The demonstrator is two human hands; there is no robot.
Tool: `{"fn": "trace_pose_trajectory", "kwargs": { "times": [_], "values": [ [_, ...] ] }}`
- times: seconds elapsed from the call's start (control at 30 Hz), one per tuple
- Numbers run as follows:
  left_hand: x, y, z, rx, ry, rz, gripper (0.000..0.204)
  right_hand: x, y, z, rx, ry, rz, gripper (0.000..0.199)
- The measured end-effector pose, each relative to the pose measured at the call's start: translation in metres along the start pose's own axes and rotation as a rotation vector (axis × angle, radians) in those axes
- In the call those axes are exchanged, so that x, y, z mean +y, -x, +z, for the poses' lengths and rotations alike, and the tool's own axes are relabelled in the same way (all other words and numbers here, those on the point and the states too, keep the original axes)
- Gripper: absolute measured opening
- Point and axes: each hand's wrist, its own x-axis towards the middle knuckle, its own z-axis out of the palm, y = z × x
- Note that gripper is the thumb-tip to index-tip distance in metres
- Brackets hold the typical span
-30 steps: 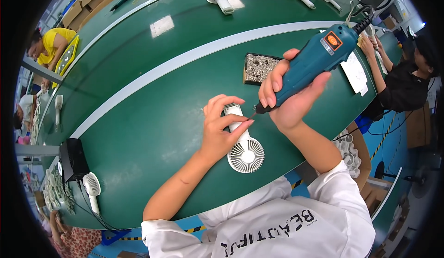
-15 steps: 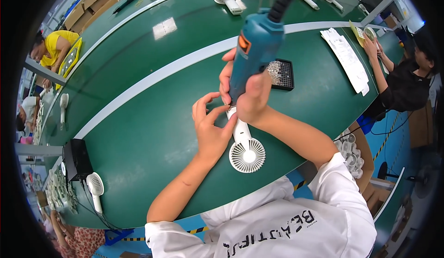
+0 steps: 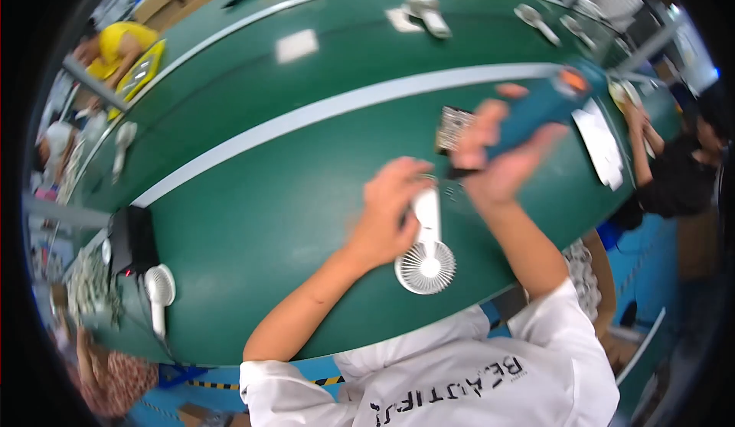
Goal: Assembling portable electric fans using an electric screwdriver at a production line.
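Observation:
A white handheld fan (image 3: 430, 220) lies on the green table (image 3: 253, 220), its round slatted head toward me and its handle pointing away. My left hand (image 3: 385, 216) grips the handle from the left side. In my right hand (image 3: 498, 163) is a teal electric screwdriver (image 3: 540, 113), blurred by motion and tilted, with its tip lower left, apart from the fan. Just beyond that tip stands a dark tray of small screws (image 3: 453, 127), partly behind my right hand. A few tiny loose pieces lie on the table between the fan and my right hand.
A black box (image 3: 132, 239) with cables and another white fan (image 3: 159, 297) stand at the left. White paper sheets (image 3: 599, 144) lie at the right, near a co-worker in black. More fans (image 3: 429, 15) lie beyond the pale divider strip (image 3: 306, 117). Boxed fan parts sit lower right.
The screwdriver has lifted off the end of the fan's handle and swung right with my right hand. My left hand has spread along the handle. The whole view has shifted slightly.

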Motion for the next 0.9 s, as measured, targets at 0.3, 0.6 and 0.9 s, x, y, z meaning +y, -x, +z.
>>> {"fn": "trace_pose_trajectory", "kwargs": {
  "times": [0.3,0.6,0.9],
  "values": [
    [0.039,0.009,-0.045,-0.585,-0.437,0.265,0.039,-0.054,0.002,-0.085,0.311,0.175,-0.190,0.058],
    [-0.082,-0.035,-0.103,0.252,-0.310,-0.386,0.051,-0.039,0.000,-0.068,0.372,0.104,-0.052,0.052],
    [-0.188,-0.024,-0.153,0.301,-0.945,-0.546,0.064,-0.043,0.002,-0.097,0.270,0.186,-0.175,0.051]
  ]
}}
